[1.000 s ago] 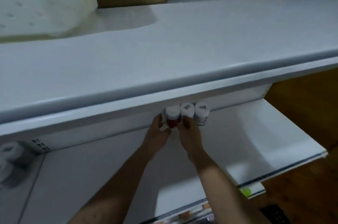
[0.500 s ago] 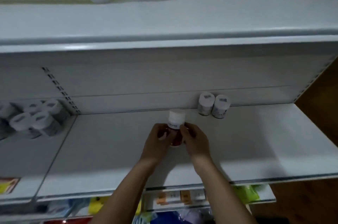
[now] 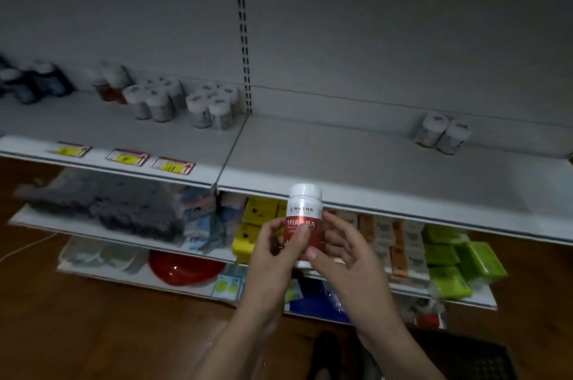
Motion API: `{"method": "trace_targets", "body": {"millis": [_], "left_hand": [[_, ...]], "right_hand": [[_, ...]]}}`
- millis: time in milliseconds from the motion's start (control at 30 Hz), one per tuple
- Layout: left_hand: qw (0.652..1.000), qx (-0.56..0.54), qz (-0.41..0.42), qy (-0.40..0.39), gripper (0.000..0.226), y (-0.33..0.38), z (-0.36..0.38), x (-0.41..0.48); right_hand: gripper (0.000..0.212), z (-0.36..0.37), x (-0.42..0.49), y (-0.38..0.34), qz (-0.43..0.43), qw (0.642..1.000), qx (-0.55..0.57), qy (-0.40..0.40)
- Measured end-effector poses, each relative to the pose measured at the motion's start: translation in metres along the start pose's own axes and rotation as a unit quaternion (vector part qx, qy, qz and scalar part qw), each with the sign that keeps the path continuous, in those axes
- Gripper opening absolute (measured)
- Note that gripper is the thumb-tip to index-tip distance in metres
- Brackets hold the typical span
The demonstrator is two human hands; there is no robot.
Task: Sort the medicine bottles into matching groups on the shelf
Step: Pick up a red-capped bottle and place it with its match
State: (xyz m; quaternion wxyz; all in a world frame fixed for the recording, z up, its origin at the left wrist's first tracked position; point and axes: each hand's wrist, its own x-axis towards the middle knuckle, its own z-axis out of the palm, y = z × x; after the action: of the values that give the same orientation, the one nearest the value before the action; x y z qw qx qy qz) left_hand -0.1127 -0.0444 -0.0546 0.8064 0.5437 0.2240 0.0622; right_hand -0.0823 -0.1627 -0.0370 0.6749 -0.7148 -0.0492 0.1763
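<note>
A red-labelled medicine bottle [image 3: 305, 215] with a white cap is held upright in front of the shelf edge. My left hand [image 3: 274, 251] grips its left side and my right hand [image 3: 344, 252] holds its right side and base. On the white shelf [image 3: 356, 162], two white-capped grey bottles [image 3: 441, 134] stand at the right back. Left of the slotted upright stand two clusters of grey bottles [image 3: 186, 103], a pair of red bottles [image 3: 108, 85] and dark bottles [image 3: 34, 82] at the far left.
Price tags [image 3: 127, 158] line the left shelf's front edge. Lower shelves hold grey cloths [image 3: 108, 206], yellow packs [image 3: 257, 221], green packs [image 3: 455, 261] and a red bowl [image 3: 183, 268]. A dark crate [image 3: 465, 355] sits on the wooden floor at the lower right.
Both hands have drawn the red-labelled bottle back off the shelf toward me. The view has tilted down and widened, showing lower shelves and the bottle groups on the left.
</note>
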Motion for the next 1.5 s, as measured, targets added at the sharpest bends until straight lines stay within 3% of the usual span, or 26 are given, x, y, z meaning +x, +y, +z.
{"method": "trace_targets", "body": {"millis": [333,733,867,1067,1500], "left_hand": [[0.997,-0.053,-0.019,-0.050,0.039,-0.010,-0.033,-0.096],[0.998,-0.012,0.025,-0.060,0.052,-0.022,0.039,-0.134],[0.998,-0.009,0.039,-0.056,0.051,-0.030,0.065,-0.140],[0.997,-0.001,0.037,-0.075,0.029,-0.039,0.093,-0.140],[0.994,0.020,0.098,-0.044,0.047,-0.040,0.140,-0.126]], "right_hand": [[0.044,0.015,-0.098,0.008,-0.007,0.998,0.054,0.023],[0.031,-0.059,-0.128,0.008,0.005,0.989,0.142,0.042],[0.035,-0.085,-0.131,0.009,-0.003,0.987,0.157,0.035],[0.054,-0.115,-0.126,0.003,-0.078,0.992,0.095,0.037],[0.037,-0.156,-0.105,-0.001,-0.094,0.986,0.136,0.016]]}}
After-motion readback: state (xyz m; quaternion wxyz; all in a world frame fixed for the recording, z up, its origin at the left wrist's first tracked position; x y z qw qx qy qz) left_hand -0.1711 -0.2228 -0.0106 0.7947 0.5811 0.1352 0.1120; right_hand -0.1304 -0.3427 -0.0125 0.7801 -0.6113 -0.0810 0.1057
